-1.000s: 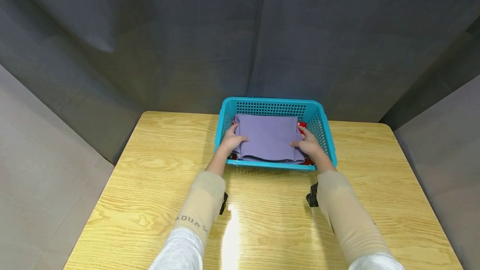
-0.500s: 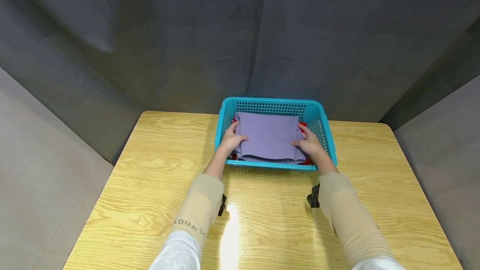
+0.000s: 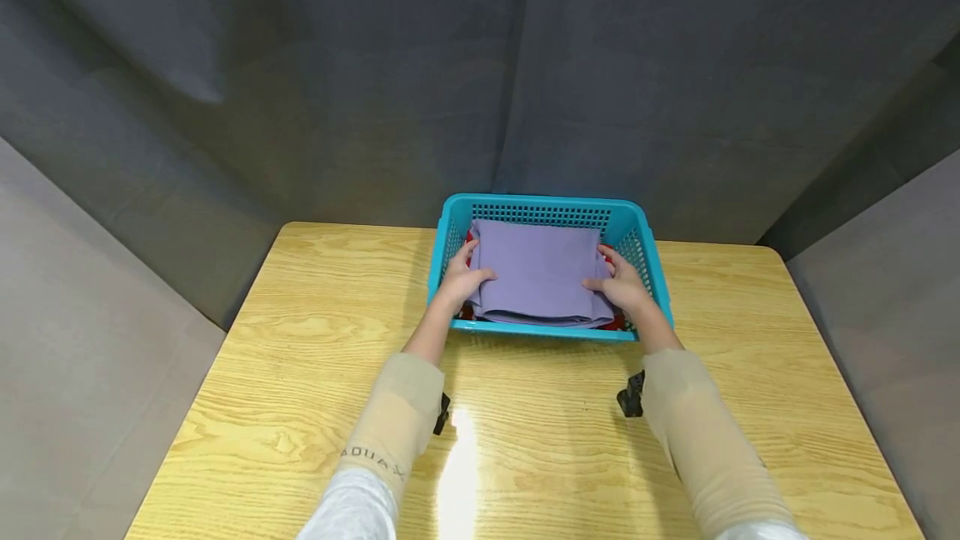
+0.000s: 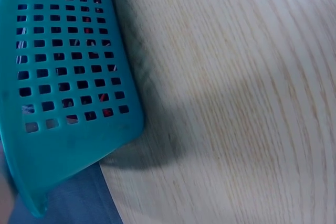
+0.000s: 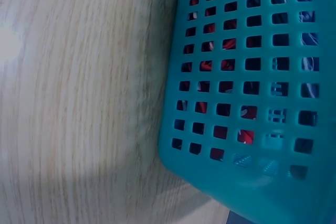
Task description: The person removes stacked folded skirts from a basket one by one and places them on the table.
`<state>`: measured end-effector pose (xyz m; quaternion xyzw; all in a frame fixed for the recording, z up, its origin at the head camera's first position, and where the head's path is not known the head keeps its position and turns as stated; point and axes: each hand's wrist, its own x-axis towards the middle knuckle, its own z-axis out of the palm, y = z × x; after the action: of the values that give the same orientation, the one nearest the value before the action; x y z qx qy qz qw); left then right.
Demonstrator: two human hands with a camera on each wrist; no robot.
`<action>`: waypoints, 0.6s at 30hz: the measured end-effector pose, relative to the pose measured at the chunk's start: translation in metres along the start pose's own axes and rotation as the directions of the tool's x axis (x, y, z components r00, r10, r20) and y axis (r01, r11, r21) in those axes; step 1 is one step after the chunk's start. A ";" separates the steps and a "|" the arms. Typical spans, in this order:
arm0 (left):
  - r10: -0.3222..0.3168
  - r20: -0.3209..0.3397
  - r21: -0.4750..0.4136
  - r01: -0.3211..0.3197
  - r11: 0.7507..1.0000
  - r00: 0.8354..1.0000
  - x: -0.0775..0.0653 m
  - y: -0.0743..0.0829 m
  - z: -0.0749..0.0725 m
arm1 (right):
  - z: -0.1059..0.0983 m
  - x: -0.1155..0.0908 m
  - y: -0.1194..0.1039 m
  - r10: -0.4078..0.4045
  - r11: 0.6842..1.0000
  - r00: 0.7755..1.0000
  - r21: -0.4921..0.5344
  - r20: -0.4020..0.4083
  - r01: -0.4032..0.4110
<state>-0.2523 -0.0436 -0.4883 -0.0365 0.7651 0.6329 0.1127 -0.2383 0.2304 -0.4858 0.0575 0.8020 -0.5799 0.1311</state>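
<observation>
A folded purple cloth [image 3: 538,265] lies in a turquoise plastic basket [image 3: 551,202], over red patterned fabric [image 3: 618,323] that peeks out at its sides. My left hand [image 3: 459,280] holds the cloth's left edge, thumb on top and fingers along the side. At the right edge my right hand [image 3: 627,287] holds it in the same way. The fingertips beneath the cloth's edges are hidden. In the left wrist view the basket's perforated wall [image 4: 68,150] fills the left, with a blurred bit of hand beside it. The right wrist view shows basket wall [image 5: 236,174] without the hand.
The basket stands at the back of a wooden table [image 3: 300,373], close to a dark grey curtain [image 3: 375,107]. Lighter grey panels [image 3: 90,340] flank the table. A black wrist mount [image 3: 632,395] shows under the right sleeve, and another [image 3: 442,413] by the left.
The cloth's far edge has shifted slightly toward the back of the basket. Both hands keep their hold, and the forearms have moved slightly apart.
</observation>
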 end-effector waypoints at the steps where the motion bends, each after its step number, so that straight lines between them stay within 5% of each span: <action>1: 0.002 -0.001 -0.001 -0.002 1.000 1.000 0.000 0.001 0.000 | 0.000 0.000 -0.001 -0.002 1.000 1.000 0.002 -0.001 0.002; 18: 0.024 -0.007 -0.024 -0.024 0.999 1.000 -0.007 0.016 -0.011 | 0.000 -0.006 -0.019 -0.023 0.998 1.000 0.053 -0.010 0.024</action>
<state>-0.2496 -0.0516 -0.4690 -0.0310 0.7581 0.6433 0.1021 -0.2374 0.2246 -0.4664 0.0542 0.7874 -0.6024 0.1192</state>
